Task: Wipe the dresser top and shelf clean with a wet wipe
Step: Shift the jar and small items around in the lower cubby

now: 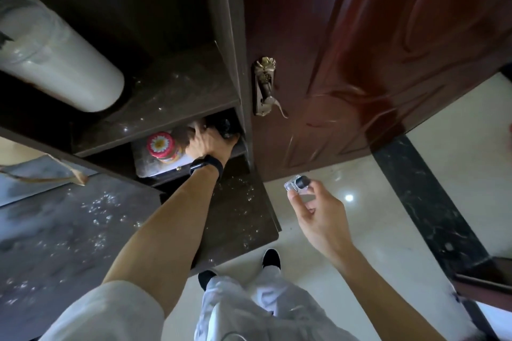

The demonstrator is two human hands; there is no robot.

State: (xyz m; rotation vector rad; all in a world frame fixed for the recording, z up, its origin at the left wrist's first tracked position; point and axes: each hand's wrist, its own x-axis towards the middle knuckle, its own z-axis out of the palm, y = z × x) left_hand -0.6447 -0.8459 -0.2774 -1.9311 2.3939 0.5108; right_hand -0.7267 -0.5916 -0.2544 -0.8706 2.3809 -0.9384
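While the left hand (206, 144) reaches into the lower shelf (177, 171) at the frame's centre, its fingers curl around a dark object there — exactly what cannot be told. The right hand (315, 210), lower right of centre, pinches a small clear bottle (296, 184) with a black cap. No wet wipe is visible. This looks like clearing the shelf; next, the jar (162, 147) needs lifting out — then wiping the dusty dresser top (69, 230).
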